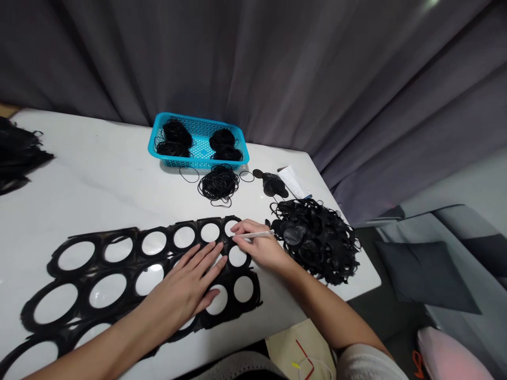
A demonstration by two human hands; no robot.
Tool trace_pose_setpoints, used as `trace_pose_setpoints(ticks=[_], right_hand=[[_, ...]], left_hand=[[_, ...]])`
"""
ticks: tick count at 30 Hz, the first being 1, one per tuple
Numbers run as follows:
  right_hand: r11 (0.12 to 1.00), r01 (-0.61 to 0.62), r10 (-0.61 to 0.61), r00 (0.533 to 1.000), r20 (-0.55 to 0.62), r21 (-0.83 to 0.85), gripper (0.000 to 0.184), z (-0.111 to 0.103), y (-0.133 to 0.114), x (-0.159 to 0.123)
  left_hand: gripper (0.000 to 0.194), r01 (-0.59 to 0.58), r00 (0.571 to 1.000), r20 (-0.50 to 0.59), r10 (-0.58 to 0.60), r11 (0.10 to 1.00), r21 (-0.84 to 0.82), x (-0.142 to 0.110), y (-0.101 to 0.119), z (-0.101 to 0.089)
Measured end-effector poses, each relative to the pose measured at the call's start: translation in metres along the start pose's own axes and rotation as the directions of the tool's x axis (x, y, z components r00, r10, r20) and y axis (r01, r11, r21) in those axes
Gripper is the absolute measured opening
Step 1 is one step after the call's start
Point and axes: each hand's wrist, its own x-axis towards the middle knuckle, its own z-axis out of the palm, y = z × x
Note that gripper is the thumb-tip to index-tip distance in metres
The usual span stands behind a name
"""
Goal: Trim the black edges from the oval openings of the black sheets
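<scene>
A black thin sheet [132, 272] with rows of round cut-out holes lies on the white table. My left hand [198, 277] rests flat on it, fingers stretched out, over its right half. At its top right corner my right hand [253, 243] grips a slim pale pen-like tool [257, 234], tip pointing left near the rim of a hole. Its exact kind is too small to tell. Right of that hand is a heap of curly black cut scraps [320, 240], with some dark round discs [295, 232] on its left part.
A blue basket [198, 119] holding black bundles stands at the back. Before it lie a pile of thin black rings [219, 183], a small stack of dark discs [273, 184] and white paper [293, 182]. More black material [19, 155] sits far left. The table's edge runs along the right.
</scene>
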Motion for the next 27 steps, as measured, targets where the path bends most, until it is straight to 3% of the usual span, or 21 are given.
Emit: trace_pose_setpoints(ticks=[4,9,11,14,17,19,20,23,25,27], right_hand=[[0.978,0.101,-0.094,0.995,0.046,-0.185,0.009,0.006,-0.004,-0.004],[0.784,0.234,-0.156,0.971,0.183,-0.575,0.016,0.010,-0.003,-0.002],[0.732,0.153,-0.124,0.988,0.090,-0.664,0.017,0.000,0.005,0.005],[0.706,-0.094,-0.088,0.972,-0.219,-0.702,0.017,-0.026,0.020,0.019],[0.747,-0.239,-0.087,0.890,-0.447,-0.620,0.018,-0.049,0.028,0.031],[0.826,-0.244,-0.054,0.863,-0.502,-0.508,0.016,-0.054,0.025,0.035],[0.878,-0.220,-0.020,0.871,-0.491,-0.426,0.015,-0.052,0.020,0.036],[0.986,-0.137,0.103,0.952,-0.289,-0.098,0.015,-0.028,0.002,0.034],[0.989,-0.124,0.131,0.987,-0.096,0.082,0.015,-0.004,-0.009,0.029],[0.980,-0.114,0.109,0.993,0.034,0.161,0.013,0.017,-0.016,0.024]], left_hand=[[0.048,-0.008,1.000,0.022,0.007,0.999,0.036,-0.001,0.000,0.001],[0.048,-0.023,1.000,0.022,0.021,0.998,0.063,-0.001,-0.001,0.001],[0.048,-0.019,1.000,0.020,0.018,0.998,0.060,-0.001,-0.001,0.000],[0.047,-0.027,0.999,0.029,0.025,0.997,0.071,0.001,0.000,-0.002],[0.048,-0.038,0.998,0.045,0.034,0.995,0.092,0.001,0.001,-0.005],[0.050,-0.051,0.997,0.058,0.046,0.994,0.092,0.001,0.001,-0.008],[0.050,-0.051,0.997,0.057,0.046,0.995,0.088,-0.001,0.000,-0.010],[0.049,0.025,0.998,0.051,-0.031,0.994,0.108,-0.007,-0.002,-0.019],[0.050,0.093,0.994,0.043,-0.100,0.984,0.152,-0.013,-0.004,-0.023],[0.054,0.117,0.990,0.054,-0.130,0.974,0.192,-0.019,-0.005,-0.025]])
